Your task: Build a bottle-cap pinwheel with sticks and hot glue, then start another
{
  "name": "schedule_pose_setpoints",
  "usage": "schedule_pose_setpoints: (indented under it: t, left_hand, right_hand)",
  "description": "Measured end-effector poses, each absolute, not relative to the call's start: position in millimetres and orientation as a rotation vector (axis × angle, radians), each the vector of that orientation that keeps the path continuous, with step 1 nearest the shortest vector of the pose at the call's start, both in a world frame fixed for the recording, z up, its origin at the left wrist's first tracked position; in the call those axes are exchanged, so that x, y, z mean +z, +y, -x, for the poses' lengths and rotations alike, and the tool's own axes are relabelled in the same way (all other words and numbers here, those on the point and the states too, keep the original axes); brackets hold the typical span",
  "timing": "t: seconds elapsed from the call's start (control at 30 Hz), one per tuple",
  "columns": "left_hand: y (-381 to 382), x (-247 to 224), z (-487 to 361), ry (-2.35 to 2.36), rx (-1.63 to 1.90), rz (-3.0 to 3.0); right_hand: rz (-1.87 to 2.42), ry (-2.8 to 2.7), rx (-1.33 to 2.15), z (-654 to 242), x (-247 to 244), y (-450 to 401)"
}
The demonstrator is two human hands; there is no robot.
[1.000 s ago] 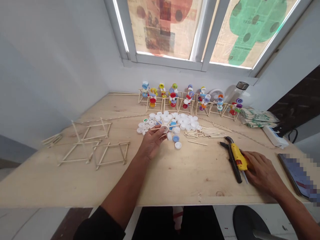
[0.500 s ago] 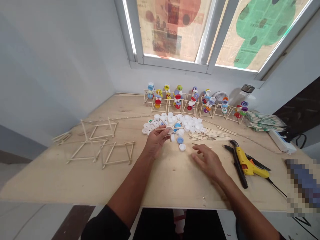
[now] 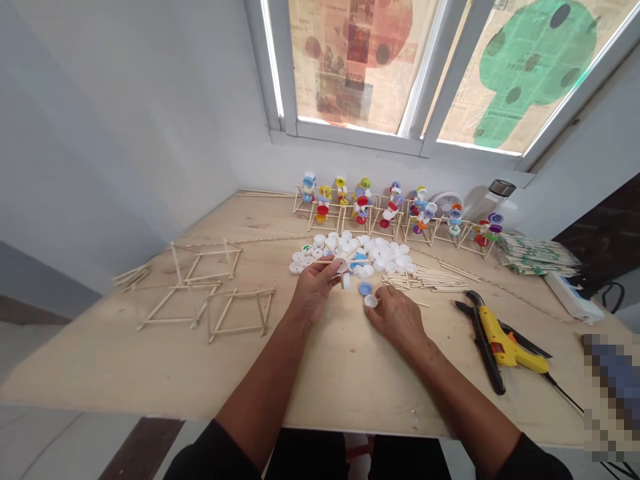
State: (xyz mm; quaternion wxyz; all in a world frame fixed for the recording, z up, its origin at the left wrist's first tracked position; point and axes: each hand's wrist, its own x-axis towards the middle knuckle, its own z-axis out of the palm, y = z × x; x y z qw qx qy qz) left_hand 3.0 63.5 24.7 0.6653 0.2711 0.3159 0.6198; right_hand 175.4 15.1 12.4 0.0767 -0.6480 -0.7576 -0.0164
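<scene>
My left hand (image 3: 313, 287) pinches a white cap hub (image 3: 341, 265) with thin sticks spreading out from it; a white cap (image 3: 347, 281) hangs on its lower side. To the right, my right hand (image 3: 397, 313) has its thumb and fingers closed round the edge of a small white cap (image 3: 371, 302) at the tabletop. Just behind that cap lies a blue cap (image 3: 365, 289). A pile of white caps (image 3: 385, 253) spreads beyond both hands, and loose sticks (image 3: 435, 277) lie to its right.
Stick frames (image 3: 240, 330) stand at the left of the table (image 3: 330, 380). At the right lie a yellow glue gun (image 3: 500, 337) and its cord. Along the wall are coloured cap wheels (image 3: 362, 201) on stick frames, a fan (image 3: 447, 203), a bottle (image 3: 495, 197) and bagged sticks (image 3: 535, 253).
My right hand has moved left and closed on the white cap. My left hand still holds the hub with sticks. The view has shifted slightly.
</scene>
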Motion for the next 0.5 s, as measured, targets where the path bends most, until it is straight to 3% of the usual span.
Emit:
schedule_pose_setpoints:
  t: [0.23, 0.5]
  left_hand:
    - [63.4, 24.7, -2.3, 0.718, 1.399, -0.605]
    - [65.3, 23.3, -2.7, 0.72, 1.395, -0.605]
  right_hand:
    - [1.925, -2.271, -0.254, -180.6, 13.7, 21.5]
    - [1.83, -2.252, -0.151, -168.2, 12.7, 40.5]
